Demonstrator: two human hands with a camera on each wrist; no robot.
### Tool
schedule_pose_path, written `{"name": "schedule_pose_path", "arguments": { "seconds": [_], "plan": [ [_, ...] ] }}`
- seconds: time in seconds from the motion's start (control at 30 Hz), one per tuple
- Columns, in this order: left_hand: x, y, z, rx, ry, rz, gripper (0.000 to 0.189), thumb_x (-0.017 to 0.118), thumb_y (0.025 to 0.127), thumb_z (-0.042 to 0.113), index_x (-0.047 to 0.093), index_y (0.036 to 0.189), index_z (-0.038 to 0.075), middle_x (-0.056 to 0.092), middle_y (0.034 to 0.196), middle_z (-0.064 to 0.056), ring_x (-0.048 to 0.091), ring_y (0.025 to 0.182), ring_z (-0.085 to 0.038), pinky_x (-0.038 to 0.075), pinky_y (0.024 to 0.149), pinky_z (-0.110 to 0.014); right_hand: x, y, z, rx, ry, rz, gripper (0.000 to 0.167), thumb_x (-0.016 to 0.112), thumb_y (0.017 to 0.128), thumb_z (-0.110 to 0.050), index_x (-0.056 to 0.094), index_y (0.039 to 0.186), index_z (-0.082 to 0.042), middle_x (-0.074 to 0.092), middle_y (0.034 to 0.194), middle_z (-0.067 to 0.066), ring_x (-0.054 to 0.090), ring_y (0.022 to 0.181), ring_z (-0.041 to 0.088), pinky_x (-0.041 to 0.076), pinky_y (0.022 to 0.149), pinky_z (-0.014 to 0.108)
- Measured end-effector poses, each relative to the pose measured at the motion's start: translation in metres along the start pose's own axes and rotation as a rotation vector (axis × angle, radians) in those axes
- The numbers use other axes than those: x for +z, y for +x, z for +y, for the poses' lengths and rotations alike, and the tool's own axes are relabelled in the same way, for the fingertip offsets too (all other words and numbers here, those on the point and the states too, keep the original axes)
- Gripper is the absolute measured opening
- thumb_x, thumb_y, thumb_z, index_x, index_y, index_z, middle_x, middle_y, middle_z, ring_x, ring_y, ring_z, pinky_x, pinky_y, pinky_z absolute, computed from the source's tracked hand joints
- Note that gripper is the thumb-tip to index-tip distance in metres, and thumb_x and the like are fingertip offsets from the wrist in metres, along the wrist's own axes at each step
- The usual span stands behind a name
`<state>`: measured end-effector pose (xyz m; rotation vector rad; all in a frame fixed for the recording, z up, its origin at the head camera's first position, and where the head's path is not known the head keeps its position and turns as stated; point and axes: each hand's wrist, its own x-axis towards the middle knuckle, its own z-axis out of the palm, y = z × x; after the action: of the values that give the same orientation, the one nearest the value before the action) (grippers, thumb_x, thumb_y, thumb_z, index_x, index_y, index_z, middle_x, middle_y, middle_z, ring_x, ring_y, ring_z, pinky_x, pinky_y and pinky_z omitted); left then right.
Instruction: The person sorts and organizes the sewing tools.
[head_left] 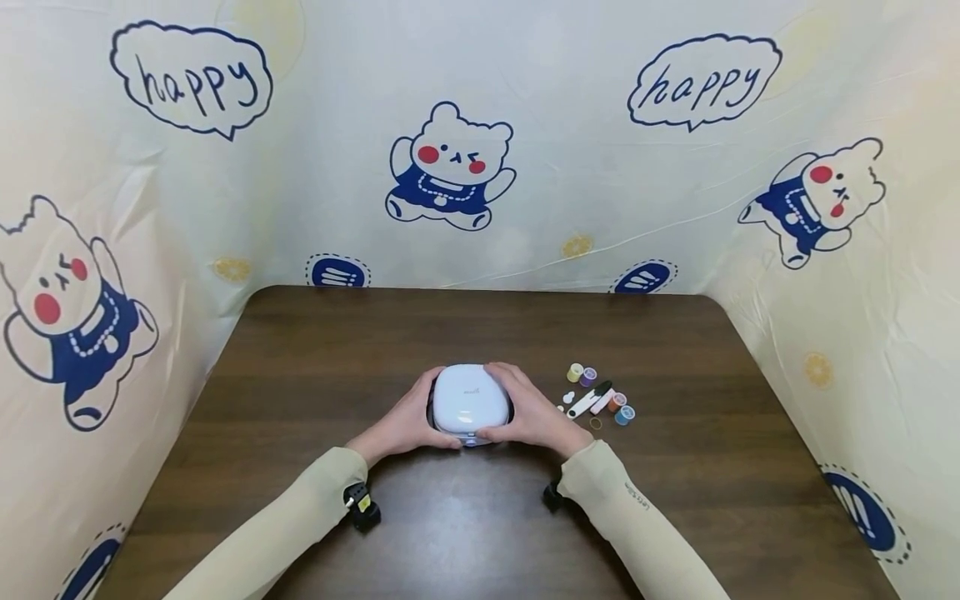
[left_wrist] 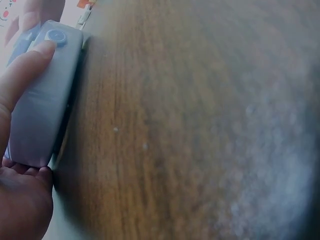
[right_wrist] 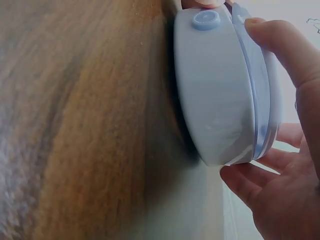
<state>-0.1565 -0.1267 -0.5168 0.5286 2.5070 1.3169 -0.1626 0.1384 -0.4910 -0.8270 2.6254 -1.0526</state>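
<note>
A white rounded case [head_left: 471, 398] with a pale blue band under its lid is held between both hands, over the middle of the table. My left hand [head_left: 408, 423] grips its left side, fingers round the far edge. In the left wrist view the left thumb lies at the round blue button [left_wrist: 56, 36] on the case's front. My right hand [head_left: 538, 419] grips the right side. The right wrist view has the right thumb on the lid's front edge and the fingers curled round the side wall [right_wrist: 215, 90]. The lid is closed. A dark shadow shows beneath the case.
Right of the case lie small sewing things: yellow [head_left: 575, 372], purple [head_left: 588, 377], orange [head_left: 617, 402] and blue [head_left: 625, 415] thread spools, thread snips [head_left: 583, 405], white buttons [head_left: 568, 397] and a thin ring [head_left: 596, 423]. A printed curtain [head_left: 555, 83] surrounds the brown table [head_left: 337, 333].
</note>
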Motion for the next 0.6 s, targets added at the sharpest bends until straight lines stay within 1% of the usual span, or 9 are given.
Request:
{"name": "schedule_pose_path", "arguments": {
  "seconds": [0.2,0.3,0.47,0.6],
  "plan": [
    [0.0,0.0,-0.002,0.014,-0.001,0.0,0.125,0.099,0.069,0.039,0.021,0.159,0.001,0.035,0.158,-0.023,0.043,0.14,-0.037,0.036,0.116,-0.057,-0.002,-0.002,-0.004,0.018,-0.018,-0.019,0.105,0.088,0.082,-0.046,0.032,0.163,-0.01,0.027,0.169,0.014,0.033,0.152,0.032,0.037,0.118,0.051],
    [0.0,0.0,-0.002,0.01,-0.007,-0.008,0.126,0.099,0.069,0.038,0.021,0.16,0.001,0.034,0.159,-0.024,0.041,0.142,-0.037,0.035,0.117,-0.057,-0.006,-0.004,-0.008,0.015,-0.039,-0.016,0.1,0.087,0.083,-0.048,0.037,0.161,-0.01,0.027,0.169,0.013,0.032,0.152,0.032,0.038,0.118,0.052],
    [0.001,0.0,-0.003,-0.008,-0.015,-0.023,0.126,0.098,0.07,0.039,0.019,0.161,0.001,0.031,0.162,-0.024,0.038,0.145,-0.038,0.031,0.119,-0.058,-0.012,-0.008,-0.013,-0.016,-0.089,0.031,0.086,0.087,0.084,-0.047,0.05,0.152,-0.008,0.039,0.159,0.012,0.042,0.143,0.03,0.043,0.114,0.048],
    [0.001,0.0,-0.004,-0.003,-0.023,-0.02,0.126,0.098,0.07,0.038,0.019,0.16,0.001,0.031,0.161,-0.024,0.038,0.146,-0.038,0.031,0.12,-0.058,-0.012,-0.009,-0.014,-0.029,-0.113,0.059,0.08,0.087,0.084,-0.045,0.056,0.147,-0.008,0.044,0.151,0.012,0.048,0.135,0.028,0.046,0.112,0.045]
  ]
}}
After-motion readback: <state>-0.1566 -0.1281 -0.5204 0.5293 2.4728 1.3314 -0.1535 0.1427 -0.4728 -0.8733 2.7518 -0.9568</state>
